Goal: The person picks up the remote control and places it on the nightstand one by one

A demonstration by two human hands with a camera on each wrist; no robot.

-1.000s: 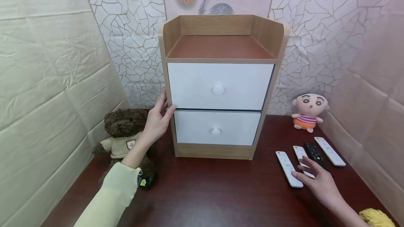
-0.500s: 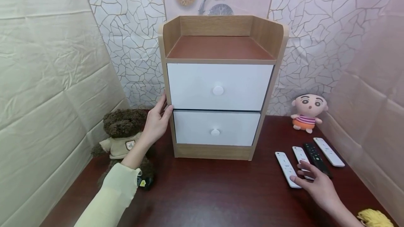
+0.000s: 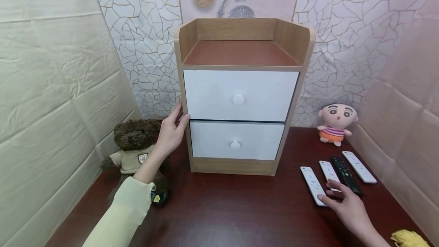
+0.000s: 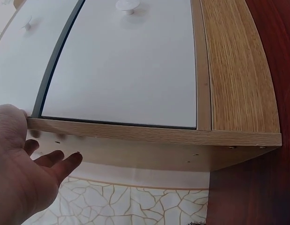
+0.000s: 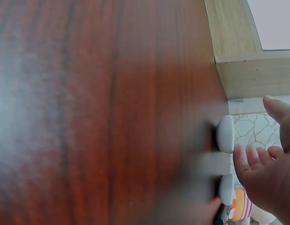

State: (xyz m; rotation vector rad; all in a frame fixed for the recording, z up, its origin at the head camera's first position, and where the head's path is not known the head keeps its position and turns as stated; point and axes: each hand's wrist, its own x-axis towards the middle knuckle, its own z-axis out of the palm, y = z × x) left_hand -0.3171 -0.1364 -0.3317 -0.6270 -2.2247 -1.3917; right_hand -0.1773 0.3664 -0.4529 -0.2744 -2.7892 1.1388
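A small wood-trimmed cabinet (image 3: 233,166) stands upright in the head view, with its white upper drawer (image 3: 209,90) and lower drawer (image 3: 209,140) closed. My left hand (image 3: 170,132) rests against its left side, thumb at the front edge and fingers along the side panel; the left wrist view shows this hand (image 4: 23,173) too, its fingers loosely bent. On the right, my right hand (image 3: 350,205) hovers with relaxed fingers over a white remote control (image 3: 311,184) and a second white remote control (image 3: 328,170), holding nothing. Its fingers partly cover both in the head view.
A black remote control (image 3: 344,172) and another white remote control (image 3: 359,167) lie farther right. Behind them sits a plush doll (image 3: 334,127). A brown teddy bear (image 3: 135,140) is left of the cabinet, partly behind my forearm. Yellow yarn (image 3: 408,238) shows at the lower right.
My right hand stays over the remote controls with only a slight shift. The left hand keeps its place on the cabinet, and the head view has moved very slightly.
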